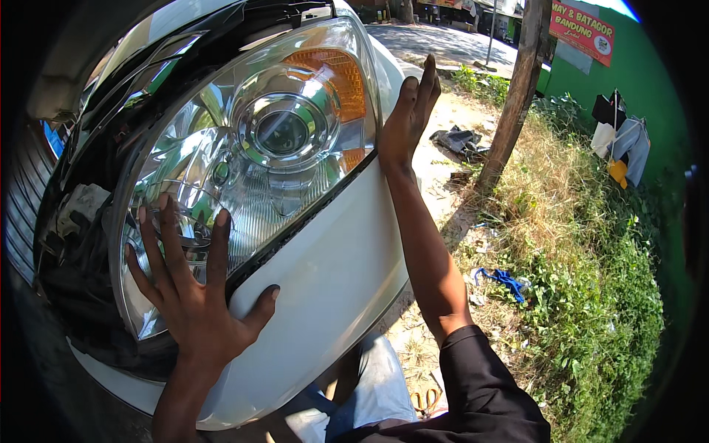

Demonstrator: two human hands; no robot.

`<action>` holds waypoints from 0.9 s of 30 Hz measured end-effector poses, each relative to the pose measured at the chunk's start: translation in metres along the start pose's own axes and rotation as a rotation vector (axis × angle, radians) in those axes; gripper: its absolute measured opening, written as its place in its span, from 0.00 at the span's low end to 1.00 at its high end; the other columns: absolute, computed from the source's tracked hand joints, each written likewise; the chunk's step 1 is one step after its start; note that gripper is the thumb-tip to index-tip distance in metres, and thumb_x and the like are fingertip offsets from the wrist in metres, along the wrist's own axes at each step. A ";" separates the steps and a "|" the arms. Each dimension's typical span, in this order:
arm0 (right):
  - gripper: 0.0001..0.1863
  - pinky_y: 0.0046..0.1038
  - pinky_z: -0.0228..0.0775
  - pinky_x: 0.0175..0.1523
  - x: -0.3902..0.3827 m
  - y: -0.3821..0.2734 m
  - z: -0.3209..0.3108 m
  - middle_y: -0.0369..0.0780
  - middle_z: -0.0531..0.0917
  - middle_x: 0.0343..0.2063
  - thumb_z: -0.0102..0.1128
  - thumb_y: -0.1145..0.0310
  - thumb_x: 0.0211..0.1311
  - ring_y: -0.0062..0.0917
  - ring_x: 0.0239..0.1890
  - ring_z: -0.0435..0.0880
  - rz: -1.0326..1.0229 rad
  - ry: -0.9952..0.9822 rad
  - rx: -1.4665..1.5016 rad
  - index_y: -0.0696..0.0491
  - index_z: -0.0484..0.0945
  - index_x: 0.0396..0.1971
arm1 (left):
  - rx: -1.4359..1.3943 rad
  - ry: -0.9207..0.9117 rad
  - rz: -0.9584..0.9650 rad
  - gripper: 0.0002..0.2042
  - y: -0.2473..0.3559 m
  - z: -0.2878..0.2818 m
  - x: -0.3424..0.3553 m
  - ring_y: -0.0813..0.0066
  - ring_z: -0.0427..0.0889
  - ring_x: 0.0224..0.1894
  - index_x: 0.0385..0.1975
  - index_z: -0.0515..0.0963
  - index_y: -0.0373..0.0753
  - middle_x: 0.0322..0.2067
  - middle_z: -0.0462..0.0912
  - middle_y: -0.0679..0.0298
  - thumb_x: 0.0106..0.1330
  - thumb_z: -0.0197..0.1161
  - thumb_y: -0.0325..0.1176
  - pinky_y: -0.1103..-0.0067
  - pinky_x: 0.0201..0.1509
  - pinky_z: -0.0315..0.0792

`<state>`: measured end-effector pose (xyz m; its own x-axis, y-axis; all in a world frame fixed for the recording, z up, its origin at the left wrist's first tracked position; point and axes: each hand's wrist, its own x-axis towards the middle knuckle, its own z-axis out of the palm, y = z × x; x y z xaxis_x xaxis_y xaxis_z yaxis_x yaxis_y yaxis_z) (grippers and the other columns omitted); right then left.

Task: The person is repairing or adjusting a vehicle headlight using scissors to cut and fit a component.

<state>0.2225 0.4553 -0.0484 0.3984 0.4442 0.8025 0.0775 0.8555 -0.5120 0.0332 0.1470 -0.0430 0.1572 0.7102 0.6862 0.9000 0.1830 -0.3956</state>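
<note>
Beside the white bumper [325, 288] sits the headlight [255, 159], with the left hand [198, 317] over its lower end, fingers spread open, and the right hand [405, 122] at its outer edge, fingers extended upward, uncurled.

Single fisheye view, head-worn.
Aimed down and forward from behind the left fingers [174, 255]; near the headlight [284, 133] under them, well apart from the street [447, 46] beyond the right fingers [425, 90].

A large, clear, shiny headlight [247, 173] with a round projector lens [282, 133] and an amber corner section [348, 85] sits slantwise just beside the white bumper [332, 244], its long straight edge running along it
</note>
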 end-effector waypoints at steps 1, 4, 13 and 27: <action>0.34 0.48 0.45 0.78 -0.002 -0.002 0.003 0.55 0.56 0.73 0.37 0.50 0.81 0.50 0.77 0.53 -0.005 -0.031 -0.025 0.55 0.53 0.77 | 0.002 -0.037 0.004 0.51 -0.002 -0.002 0.001 0.38 0.41 0.80 0.79 0.54 0.56 0.79 0.45 0.46 0.58 0.60 0.74 0.39 0.77 0.37; 0.34 0.49 0.49 0.76 0.001 0.013 0.003 0.56 0.58 0.71 0.39 0.49 0.81 0.52 0.75 0.54 -0.022 -0.041 -0.058 0.55 0.54 0.77 | 0.006 -0.077 0.040 0.54 0.007 0.004 0.014 0.38 0.38 0.81 0.80 0.52 0.56 0.79 0.42 0.47 0.55 0.62 0.75 0.39 0.77 0.35; 0.36 0.46 0.51 0.75 0.015 0.008 -0.016 0.54 0.61 0.68 0.27 0.45 0.83 0.48 0.71 0.62 0.055 0.058 -0.032 0.56 0.54 0.77 | 0.013 -0.120 0.037 0.58 0.002 -0.004 0.012 0.37 0.36 0.80 0.81 0.44 0.48 0.79 0.40 0.46 0.56 0.63 0.74 0.37 0.76 0.33; 0.45 0.53 0.51 0.74 -0.016 -0.045 0.014 0.54 0.66 0.68 0.37 0.32 0.74 0.52 0.74 0.60 -0.542 -0.157 -0.001 0.57 0.65 0.72 | -0.063 -0.159 0.088 0.53 0.005 -0.003 0.016 0.30 0.38 0.79 0.81 0.44 0.52 0.78 0.41 0.40 0.62 0.61 0.70 0.35 0.74 0.34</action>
<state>0.1997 0.4137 -0.0342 0.1606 -0.0242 0.9867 0.2336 0.9722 -0.0142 0.0413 0.1574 -0.0317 0.1749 0.8212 0.5431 0.9101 0.0756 -0.4074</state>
